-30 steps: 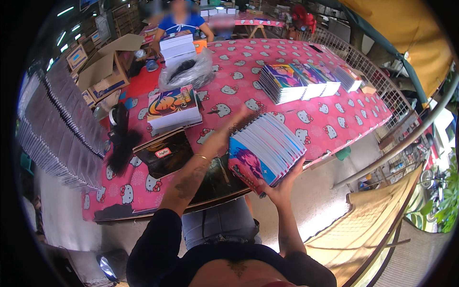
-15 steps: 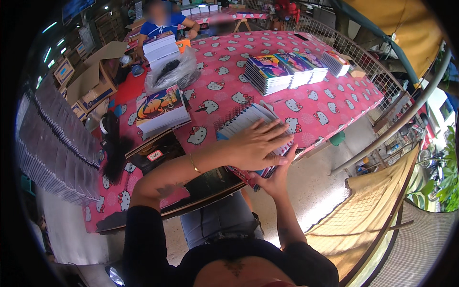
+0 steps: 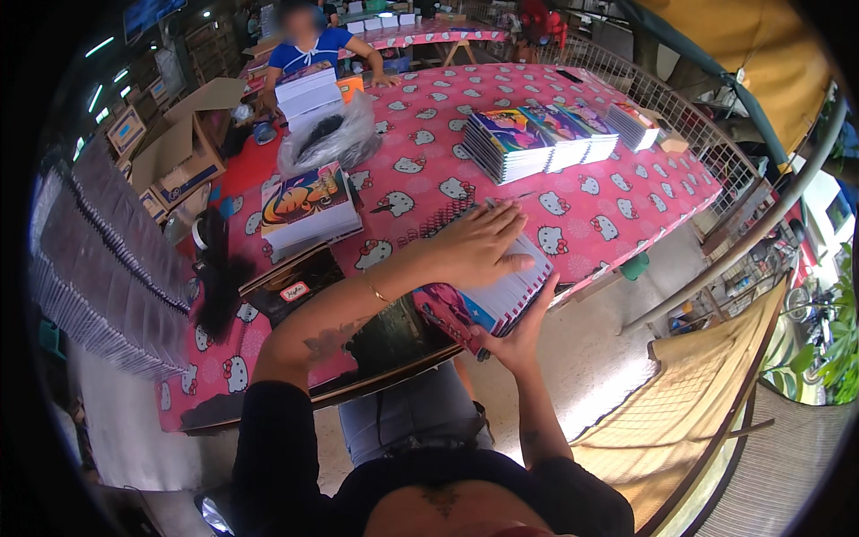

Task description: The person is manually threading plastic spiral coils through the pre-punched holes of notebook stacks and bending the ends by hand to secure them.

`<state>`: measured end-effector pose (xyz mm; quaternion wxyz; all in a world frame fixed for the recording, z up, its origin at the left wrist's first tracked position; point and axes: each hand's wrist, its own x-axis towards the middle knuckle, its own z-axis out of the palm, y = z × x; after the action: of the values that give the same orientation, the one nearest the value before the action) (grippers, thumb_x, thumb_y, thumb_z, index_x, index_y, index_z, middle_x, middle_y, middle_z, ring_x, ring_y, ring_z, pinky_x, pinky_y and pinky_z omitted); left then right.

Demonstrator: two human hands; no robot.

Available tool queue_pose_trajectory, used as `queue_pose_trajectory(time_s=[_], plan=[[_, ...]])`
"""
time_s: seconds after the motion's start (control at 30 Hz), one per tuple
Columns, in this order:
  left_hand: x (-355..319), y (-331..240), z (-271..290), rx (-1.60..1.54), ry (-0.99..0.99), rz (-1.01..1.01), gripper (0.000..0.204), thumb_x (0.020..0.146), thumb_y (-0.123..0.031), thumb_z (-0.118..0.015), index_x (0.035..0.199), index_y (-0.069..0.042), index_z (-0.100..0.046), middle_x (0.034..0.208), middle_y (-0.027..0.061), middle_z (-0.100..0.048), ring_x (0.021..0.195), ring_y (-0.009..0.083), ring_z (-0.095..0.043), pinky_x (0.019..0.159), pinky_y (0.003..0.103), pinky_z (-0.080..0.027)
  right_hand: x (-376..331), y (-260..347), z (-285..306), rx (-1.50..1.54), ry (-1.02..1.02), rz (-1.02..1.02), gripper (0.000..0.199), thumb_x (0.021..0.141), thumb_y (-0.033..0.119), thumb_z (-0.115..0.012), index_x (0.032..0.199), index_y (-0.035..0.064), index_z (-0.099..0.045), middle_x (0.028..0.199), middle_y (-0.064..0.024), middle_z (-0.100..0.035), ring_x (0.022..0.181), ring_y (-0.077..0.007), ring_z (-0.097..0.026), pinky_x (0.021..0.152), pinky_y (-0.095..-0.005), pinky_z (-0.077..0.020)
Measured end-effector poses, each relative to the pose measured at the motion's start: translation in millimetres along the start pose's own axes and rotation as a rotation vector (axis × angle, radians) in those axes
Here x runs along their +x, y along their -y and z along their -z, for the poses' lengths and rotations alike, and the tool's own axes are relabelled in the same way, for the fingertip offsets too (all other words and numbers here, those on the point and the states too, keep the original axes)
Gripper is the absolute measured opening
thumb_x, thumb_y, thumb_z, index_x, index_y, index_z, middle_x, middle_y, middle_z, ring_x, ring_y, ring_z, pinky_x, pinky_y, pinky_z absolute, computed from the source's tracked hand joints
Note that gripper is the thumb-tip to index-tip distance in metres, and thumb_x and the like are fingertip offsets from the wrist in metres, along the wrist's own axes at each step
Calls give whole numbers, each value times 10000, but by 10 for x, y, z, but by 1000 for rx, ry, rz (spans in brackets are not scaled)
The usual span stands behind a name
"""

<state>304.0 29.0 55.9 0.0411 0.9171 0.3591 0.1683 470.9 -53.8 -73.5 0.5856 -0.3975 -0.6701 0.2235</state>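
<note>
A spiral notebook (image 3: 501, 297) lies at the table's near edge, fanned partly open, with white pages and a bright pink and blue cover. My left hand (image 3: 479, 246) rests flat across its pages, fingers stretched out and close together. At the near right corner, my right hand (image 3: 519, 340) grips the notebook's edge between thumb and fingers. Loops of dark wire coil (image 3: 438, 222) stick out at the far left side, partly hidden by my left hand. Left of my forearm is a colourful stack of notebooks (image 3: 309, 201).
Several notebook piles (image 3: 506, 148) stand at the far right of the pink patterned tablecloth (image 3: 412, 166). A clear plastic bag (image 3: 344, 139) holds something dark. Tall stacks of grey sheets (image 3: 107, 268) rise at left. A person in blue (image 3: 309, 54) sits across the table.
My left hand has slid up and left over the pages, uncovering more of the notebook's right side and cover. My right hand keeps its grip. The person opposite has reached an arm onto the table.
</note>
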Motion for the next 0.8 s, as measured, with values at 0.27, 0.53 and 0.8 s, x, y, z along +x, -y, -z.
queue_pose_trajectory(time_s=[0.27,0.53,0.8], plan=[[-154,886,279,-970,-320,302,467,1048,-349,-547,1374,-16,-582,1330,100,-632,1232,186,-588,1056,325,-452,33,41,16,-74,-10,58,1476,575,389,-940,1566,-62,58,1425,-284,-274,1341,-414,-326,1137,-523,-260],[-153,987,-220,-1377,-212,470,458,1038,-391,-561,1290,-20,-655,1230,49,-687,1148,122,-625,1001,298,-480,24,-1,14,-35,-18,38,1466,572,372,-941,1563,-66,45,1447,-280,-262,1365,-418,-300,1152,-529,-231],[-131,933,-139,-1552,-215,287,433,1020,-356,-571,1266,-8,-645,1198,56,-682,1108,140,-626,978,301,-478,14,6,33,-60,-9,23,1464,581,382,-939,1566,-58,50,1468,-292,-245,1370,-420,-291,1159,-528,-217]])
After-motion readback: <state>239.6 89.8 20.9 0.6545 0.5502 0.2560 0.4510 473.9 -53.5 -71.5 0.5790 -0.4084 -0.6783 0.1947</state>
